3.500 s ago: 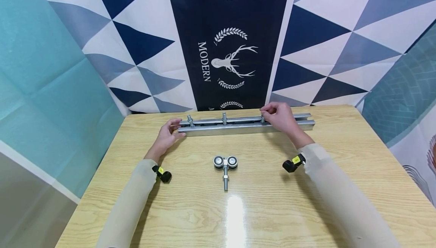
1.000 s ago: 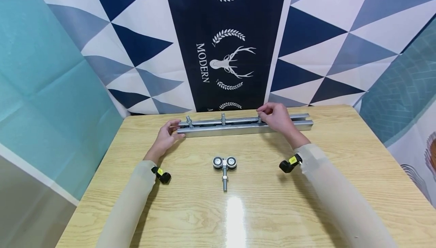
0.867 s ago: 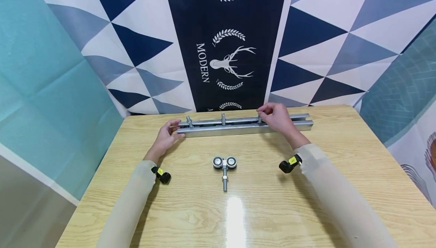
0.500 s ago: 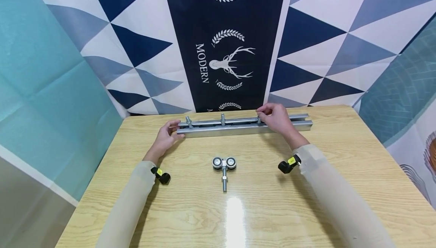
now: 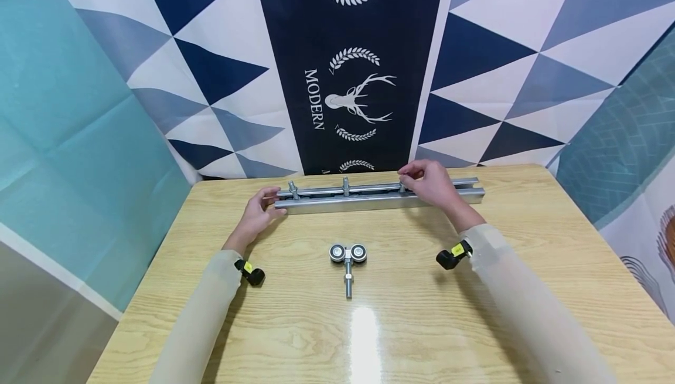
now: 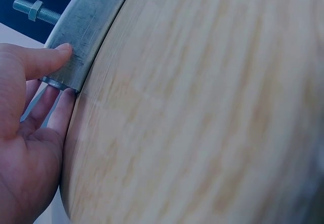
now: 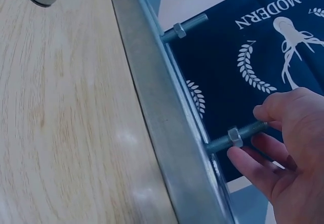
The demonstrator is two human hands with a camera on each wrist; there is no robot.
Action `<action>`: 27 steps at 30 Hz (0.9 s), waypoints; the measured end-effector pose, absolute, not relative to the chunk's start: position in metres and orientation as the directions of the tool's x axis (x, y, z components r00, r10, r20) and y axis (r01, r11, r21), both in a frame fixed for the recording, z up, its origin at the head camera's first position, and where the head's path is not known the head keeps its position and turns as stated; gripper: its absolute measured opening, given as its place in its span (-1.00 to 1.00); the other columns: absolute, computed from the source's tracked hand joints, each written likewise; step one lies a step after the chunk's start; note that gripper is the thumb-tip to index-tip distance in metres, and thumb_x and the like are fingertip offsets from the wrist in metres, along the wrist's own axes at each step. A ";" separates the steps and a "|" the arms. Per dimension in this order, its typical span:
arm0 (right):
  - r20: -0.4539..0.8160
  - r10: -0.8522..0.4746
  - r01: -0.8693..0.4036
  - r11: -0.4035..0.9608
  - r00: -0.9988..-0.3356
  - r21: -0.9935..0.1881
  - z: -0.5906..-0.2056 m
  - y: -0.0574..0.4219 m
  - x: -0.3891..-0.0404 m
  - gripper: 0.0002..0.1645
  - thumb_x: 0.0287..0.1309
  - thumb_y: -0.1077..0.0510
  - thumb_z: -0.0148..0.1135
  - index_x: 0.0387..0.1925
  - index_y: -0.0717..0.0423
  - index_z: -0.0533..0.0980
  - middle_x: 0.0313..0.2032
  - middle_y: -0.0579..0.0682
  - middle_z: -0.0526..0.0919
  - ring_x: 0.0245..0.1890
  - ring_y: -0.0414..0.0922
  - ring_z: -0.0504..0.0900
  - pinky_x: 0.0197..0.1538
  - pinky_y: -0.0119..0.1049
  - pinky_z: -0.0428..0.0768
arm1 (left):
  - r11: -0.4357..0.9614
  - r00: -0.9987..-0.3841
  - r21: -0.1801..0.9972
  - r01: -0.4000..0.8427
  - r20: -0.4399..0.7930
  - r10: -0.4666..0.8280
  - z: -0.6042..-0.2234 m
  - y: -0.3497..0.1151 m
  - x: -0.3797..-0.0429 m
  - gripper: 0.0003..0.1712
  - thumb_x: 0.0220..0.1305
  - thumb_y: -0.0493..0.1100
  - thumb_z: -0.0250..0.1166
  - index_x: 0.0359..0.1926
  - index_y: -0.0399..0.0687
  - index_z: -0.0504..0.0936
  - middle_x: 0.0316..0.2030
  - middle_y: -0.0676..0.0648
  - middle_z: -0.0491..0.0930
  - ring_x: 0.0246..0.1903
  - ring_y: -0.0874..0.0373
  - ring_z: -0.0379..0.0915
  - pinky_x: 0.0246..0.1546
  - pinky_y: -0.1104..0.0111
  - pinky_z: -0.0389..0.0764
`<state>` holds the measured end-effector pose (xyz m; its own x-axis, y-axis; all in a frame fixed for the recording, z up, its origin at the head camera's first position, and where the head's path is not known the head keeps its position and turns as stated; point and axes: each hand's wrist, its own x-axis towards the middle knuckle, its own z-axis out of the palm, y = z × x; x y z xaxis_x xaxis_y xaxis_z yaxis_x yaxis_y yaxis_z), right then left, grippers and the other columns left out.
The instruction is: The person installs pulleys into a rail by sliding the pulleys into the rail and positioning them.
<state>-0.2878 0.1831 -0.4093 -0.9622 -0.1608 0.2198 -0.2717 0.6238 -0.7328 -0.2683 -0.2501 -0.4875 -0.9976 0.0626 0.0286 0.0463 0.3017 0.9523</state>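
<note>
A long silvery metal channel track lies along the back of the table, its slot facing up. Three threaded bolts with nuts rise from the slot: a left bolt, a middle bolt and a right bolt. My left hand holds the track's left end, thumb on the front face and fingers at the end and behind. With thumb and fingers, my right hand pinches the right bolt around its upper end and nut. Whatever carries the bolts inside the track is mostly hidden.
A separate roller hanger with two visible wheels lies on the wooden table nearer the front, its bolt pointing towards me. Behind the track hangs a patterned cloth, close to the table's back edge. Teal cloth stands at the left.
My right wrist has shifted a little to the right since half a second ago, its fingers staying at the bolt. The left hand, track and loose roller hanger keep their places.
</note>
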 end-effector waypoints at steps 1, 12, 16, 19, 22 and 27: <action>0.225 -0.161 -0.276 0.627 -0.961 -0.729 -0.408 0.184 -0.287 -0.78 0.26 0.19 0.29 -0.12 0.18 0.70 -0.15 0.15 0.70 -0.20 0.01 0.60 -0.33 -0.31 0.55 | 0.305 -0.997 0.951 0.050 0.031 0.066 -0.488 -0.250 -0.268 -0.27 0.21 -0.39 0.36 0.39 -0.15 0.34 0.31 -0.30 0.36 0.31 -0.15 0.32 0.37 -0.02 0.38; 0.310 -0.182 -0.353 0.632 -0.933 -0.690 -0.395 0.189 -0.276 -0.80 0.19 0.18 0.33 -0.17 0.17 0.72 -0.16 0.18 0.62 -0.15 0.11 0.64 -0.19 -0.12 0.48 | 0.295 -0.997 0.954 0.051 0.033 0.065 -0.487 -0.250 -0.269 -0.27 0.20 -0.41 0.36 0.39 -0.15 0.35 0.31 -0.31 0.35 0.31 -0.17 0.31 0.40 -0.04 0.36; 0.313 -0.195 -0.362 0.642 -0.929 -0.676 -0.395 0.190 -0.268 -0.80 0.20 0.19 0.33 -0.16 0.14 0.72 -0.14 0.14 0.59 -0.14 0.08 0.65 -0.17 -0.11 0.51 | 0.297 -0.997 0.954 0.053 0.035 0.065 -0.487 -0.251 -0.270 -0.26 0.20 -0.42 0.36 0.39 -0.18 0.35 0.31 -0.31 0.36 0.30 -0.17 0.33 0.39 -0.04 0.37; 0.327 -0.217 -0.387 0.641 -0.920 -0.662 -0.395 0.189 -0.263 -0.80 0.17 0.21 0.34 -0.16 0.13 0.72 -0.15 0.10 0.60 -0.14 0.04 0.66 -0.15 -0.08 0.57 | 0.295 -0.997 0.954 0.050 0.032 0.068 -0.486 -0.251 -0.270 -0.25 0.19 -0.42 0.37 0.39 -0.19 0.34 0.31 -0.32 0.36 0.30 -0.17 0.33 0.39 -0.02 0.37; 0.346 -0.255 -0.426 0.635 -0.903 -0.644 -0.395 0.186 -0.258 -0.79 0.16 0.23 0.34 -0.15 0.15 0.71 -0.16 0.09 0.61 -0.14 0.00 0.67 -0.12 -0.05 0.68 | 0.277 -0.998 0.960 0.031 0.013 0.066 -0.481 -0.248 -0.267 -0.24 0.18 -0.42 0.37 0.39 -0.21 0.34 0.31 -0.33 0.35 0.32 -0.17 0.31 0.37 0.00 0.37; 0.383 -0.337 -0.510 0.605 -0.860 -0.612 -0.401 0.179 -0.248 -0.80 0.15 0.29 0.35 -0.16 0.16 0.70 -0.16 0.10 0.61 -0.13 0.03 0.66 -0.12 -0.03 0.79 | 0.263 -0.998 0.965 0.028 0.011 0.065 -0.483 -0.248 -0.269 -0.24 0.16 -0.43 0.38 0.38 -0.19 0.35 0.31 -0.32 0.36 0.32 -0.15 0.31 0.35 0.02 0.39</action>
<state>-0.2484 0.1786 -0.4009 -0.8601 -0.3374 0.3827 -0.5096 0.6050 -0.6118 -0.2686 -0.2482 -0.4827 -0.9978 0.0646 0.0110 0.0277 0.2626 0.9645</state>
